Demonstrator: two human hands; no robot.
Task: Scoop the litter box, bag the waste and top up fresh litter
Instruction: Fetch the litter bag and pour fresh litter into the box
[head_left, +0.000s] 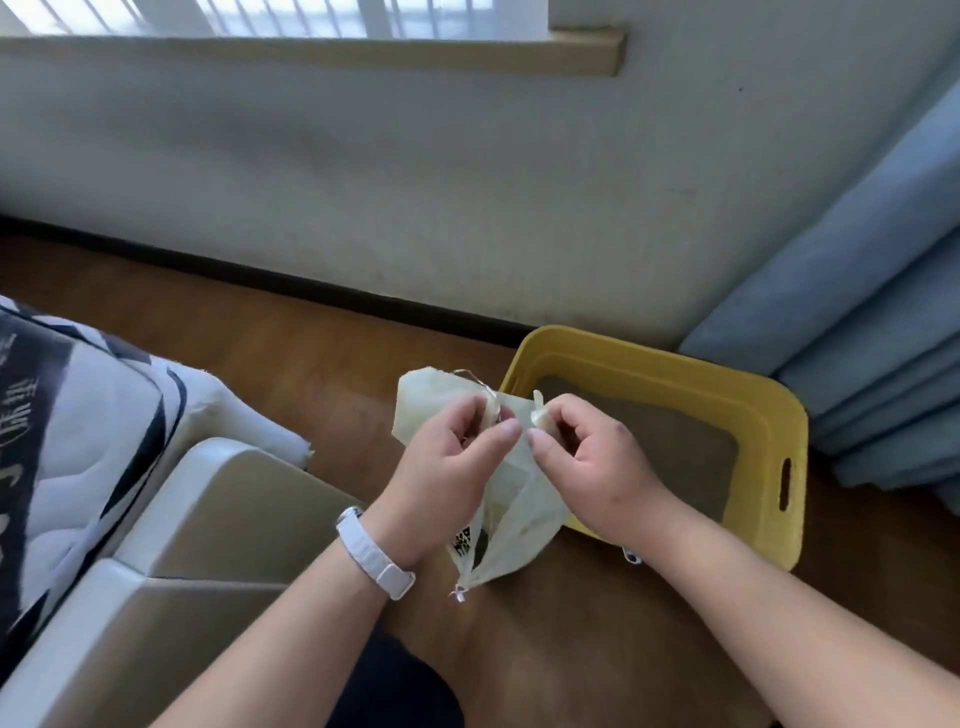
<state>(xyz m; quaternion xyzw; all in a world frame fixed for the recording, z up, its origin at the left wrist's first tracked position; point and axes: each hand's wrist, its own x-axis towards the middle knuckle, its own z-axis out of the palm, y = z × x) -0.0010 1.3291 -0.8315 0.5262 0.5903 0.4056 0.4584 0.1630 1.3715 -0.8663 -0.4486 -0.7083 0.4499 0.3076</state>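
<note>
A pale yellowish plastic bag (511, 525) hangs in the air between my hands, its knotted bottom end pointing down toward the floor. My left hand (452, 457) pinches the bag's top edge on the left, and my right hand (587, 457) pinches the top edge on the right. Behind them on the wooden floor sits the yellow litter box (769, 410), holding grey-brown litter (675, 447). My hands partly hide the box's near left corner.
A white wall with a dark baseboard (311, 283) runs behind the box. Blue curtains (883, 338) hang at the right, touching the floor. A bed with a black-and-white cover (67, 415) and a beige frame (208, 545) fills the left.
</note>
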